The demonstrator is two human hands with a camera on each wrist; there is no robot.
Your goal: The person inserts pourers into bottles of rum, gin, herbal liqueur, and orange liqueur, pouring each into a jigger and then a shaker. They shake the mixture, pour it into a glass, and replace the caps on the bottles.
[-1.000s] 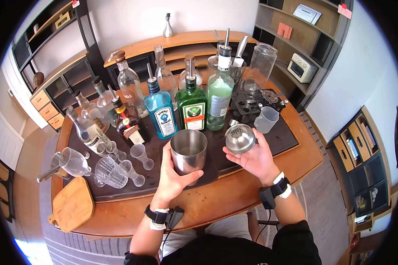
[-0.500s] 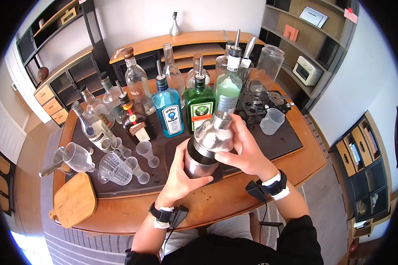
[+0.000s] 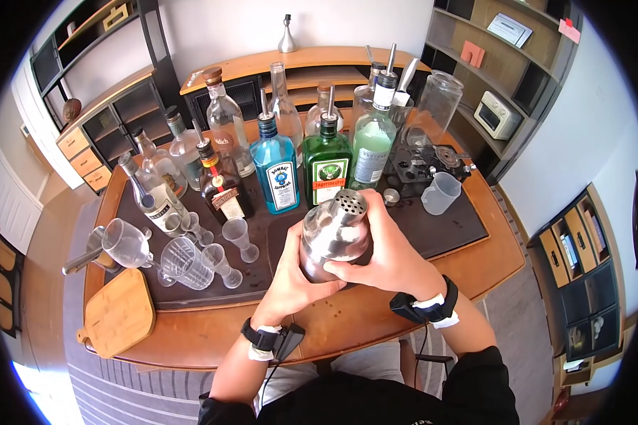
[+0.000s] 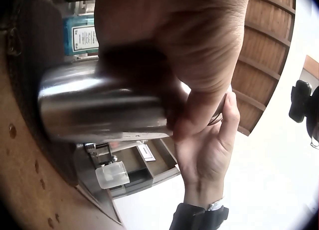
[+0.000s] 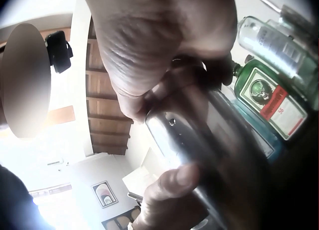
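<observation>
A steel cocktail shaker tin (image 4: 99,108) is held by my left hand (image 3: 290,287), with the fingers wrapped around its side. Over its mouth sits the domed strainer top (image 3: 329,234), its perforated end facing up toward the head camera. My right hand (image 3: 397,251) grips that top, with the thumb on the near side and the fingers on the far right side. Just behind the right hand, a small metal cap (image 3: 390,196) lies on the dark mat. In the right wrist view both hands close around the shiny shaker (image 5: 219,135).
Liquor bottles with pourers, including a blue bottle (image 3: 276,177) and a green bottle (image 3: 328,166), line up behind the shaker. Jiggers (image 3: 241,241), a mixing glass (image 3: 186,263) and a wooden board (image 3: 120,312) are at left. A plastic jug (image 3: 441,193) stands at right.
The right hand has brought the strainer top left from beside the tin, turned it over and set it down onto the tin's mouth. The left hand keeps its grip on the tin.
</observation>
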